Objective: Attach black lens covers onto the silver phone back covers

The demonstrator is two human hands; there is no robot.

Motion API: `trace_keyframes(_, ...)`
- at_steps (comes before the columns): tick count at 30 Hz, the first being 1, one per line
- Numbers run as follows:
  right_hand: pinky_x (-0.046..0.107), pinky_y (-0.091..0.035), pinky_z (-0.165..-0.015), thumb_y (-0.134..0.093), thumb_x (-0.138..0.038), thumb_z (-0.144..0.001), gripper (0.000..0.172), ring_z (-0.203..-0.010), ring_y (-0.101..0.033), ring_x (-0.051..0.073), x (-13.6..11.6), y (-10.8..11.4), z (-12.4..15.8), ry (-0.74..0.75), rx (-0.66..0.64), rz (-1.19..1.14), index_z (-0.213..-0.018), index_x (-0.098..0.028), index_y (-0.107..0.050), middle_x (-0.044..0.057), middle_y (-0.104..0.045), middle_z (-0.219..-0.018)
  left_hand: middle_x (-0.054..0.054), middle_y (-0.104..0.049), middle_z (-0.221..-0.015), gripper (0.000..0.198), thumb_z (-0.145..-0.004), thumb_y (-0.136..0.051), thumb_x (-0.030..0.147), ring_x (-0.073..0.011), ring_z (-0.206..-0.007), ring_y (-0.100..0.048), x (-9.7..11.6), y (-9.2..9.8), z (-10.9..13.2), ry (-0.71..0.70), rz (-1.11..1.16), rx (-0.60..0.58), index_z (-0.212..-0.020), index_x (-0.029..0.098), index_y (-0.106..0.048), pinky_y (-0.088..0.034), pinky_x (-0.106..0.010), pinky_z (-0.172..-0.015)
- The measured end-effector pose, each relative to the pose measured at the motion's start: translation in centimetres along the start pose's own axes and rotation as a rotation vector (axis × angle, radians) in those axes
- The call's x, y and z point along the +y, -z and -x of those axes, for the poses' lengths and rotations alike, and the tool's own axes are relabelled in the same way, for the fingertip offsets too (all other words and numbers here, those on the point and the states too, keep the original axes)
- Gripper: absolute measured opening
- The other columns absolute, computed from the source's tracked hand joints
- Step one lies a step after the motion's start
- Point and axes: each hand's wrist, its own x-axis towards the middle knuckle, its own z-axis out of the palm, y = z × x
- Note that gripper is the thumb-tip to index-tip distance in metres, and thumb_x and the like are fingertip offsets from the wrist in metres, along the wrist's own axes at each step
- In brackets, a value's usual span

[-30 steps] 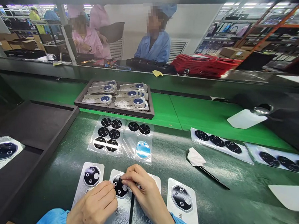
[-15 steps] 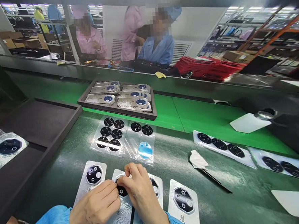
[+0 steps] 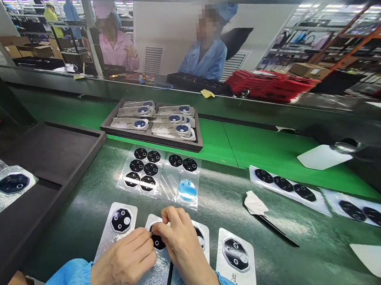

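Note:
My left hand point(image 3: 123, 262) and my right hand point(image 3: 180, 242) meet over a silver phone back cover point(image 3: 153, 269) at the near edge of the dark green mat. Both hands are closed, fingertips pinched together on the black camera lens piece point(image 3: 158, 241) on that cover. A second cover point(image 3: 117, 228) lies just left of my hands. A third cover point(image 3: 201, 238) shows under my right hand, and another cover point(image 3: 236, 258) lies to its right. Blue sleeves cover both wrists.
Clear sheets of black lens stickers point(image 3: 143, 171) with a blue disc point(image 3: 187, 190) lie beyond my hands. A black tray point(image 3: 195, 144) of covers sits on the green belt. A white cloth point(image 3: 255, 204), black stick point(image 3: 280, 232), sticker strips point(image 3: 288, 189) lie right. An empty-sided black tray point(image 3: 66, 167) stands left. Co-workers sit behind.
My fingertips have closed tighter over the black lens piece, hiding most of it. The view has shifted slightly; the hands stay on the same cover.

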Motion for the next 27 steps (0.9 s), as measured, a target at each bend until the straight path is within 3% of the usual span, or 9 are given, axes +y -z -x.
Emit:
trace_keyframes(8,0.03,-0.034,-0.066,-0.054,-0.003,-0.089,0.022,-0.079,-0.044,0.019,-0.18,0.35,-0.25,0.017,-0.097,0.066,-0.08,-0.022,-0.061,0.003,-0.049,-0.089,-0.005,-0.062,-0.081,0.021,-0.094,-0.047,0.001,-0.0165,-0.079,-0.061,0.15,-0.05,0.18,0.014,-0.027,-0.017,-0.082,0.011,-0.061,-0.057,-0.037,-0.086)
trace_keyframes(12,0.03,-0.034,-0.065,-0.051,-0.005,-0.091,0.022,-0.078,-0.043,0.019,-0.13,0.0,-0.11,-0.01,-0.024,0.064,-0.079,-0.022,-0.061,0.003,-0.048,-0.087,-0.005,-0.062,-0.08,0.021,-0.094,-0.047,0.001,-0.0169,-0.08,-0.062,0.12,0.03,0.05,0.012,-0.02,-0.019,-0.083,0.011,-0.061,-0.057,-0.038,-0.087)
trace_keyframes(16,0.031,-0.035,-0.066,-0.051,-0.006,-0.092,0.021,-0.08,-0.043,0.019,-0.22,0.47,-0.27,0.006,-0.09,0.037,-0.082,-0.022,-0.061,0.004,-0.05,-0.089,-0.005,-0.062,-0.079,0.021,-0.094,-0.047,0.0,-0.0173,-0.079,-0.062,0.11,0.24,-0.09,0.009,-0.01,-0.005,-0.083,0.01,-0.061,-0.057,-0.037,-0.083)
trace_keyframes(27,0.032,-0.034,-0.066,-0.05,-0.006,-0.094,0.021,-0.08,-0.043,0.02,-0.61,0.8,-0.38,0.003,-0.085,0.059,-0.083,-0.02,-0.061,0.004,-0.05,-0.09,-0.005,-0.062,-0.08,0.02,-0.095,-0.046,0.001,-0.0176,-0.08,-0.062,0.07,0.19,-0.05,0.001,0.003,-0.016,-0.084,0.009,-0.062,-0.058,-0.038,-0.082)
